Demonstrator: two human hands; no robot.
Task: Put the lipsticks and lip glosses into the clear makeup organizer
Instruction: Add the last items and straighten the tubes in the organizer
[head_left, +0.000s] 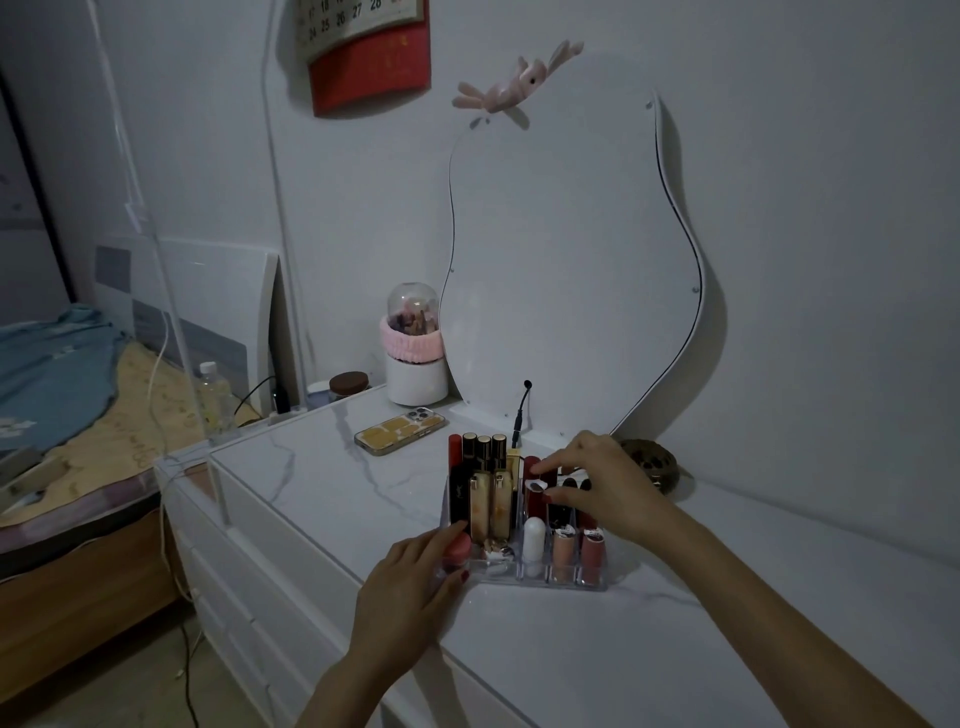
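The clear makeup organizer (540, 581) stands on the white marble dresser top, filled with several upright lipsticks and lip glosses (485, 486). My left hand (415, 582) rests against the organizer's front left corner, fingers extended along its wall beside a small pink pot (457, 550). My right hand (602, 483) hovers over the back right slots, its thumb and forefinger pinching the top of a dark lipstick (536, 487) that stands in a slot. A white tube (534, 540) and two pink glosses (577, 546) fill the front row.
A phone (401, 434) lies behind the organizer to the left. A wavy mirror (571, 270) leans on the wall, with a domed brush holder (415, 345) beside it. A brown round dish (649, 462) sits at the right. The bed (78, 415) is at the far left.
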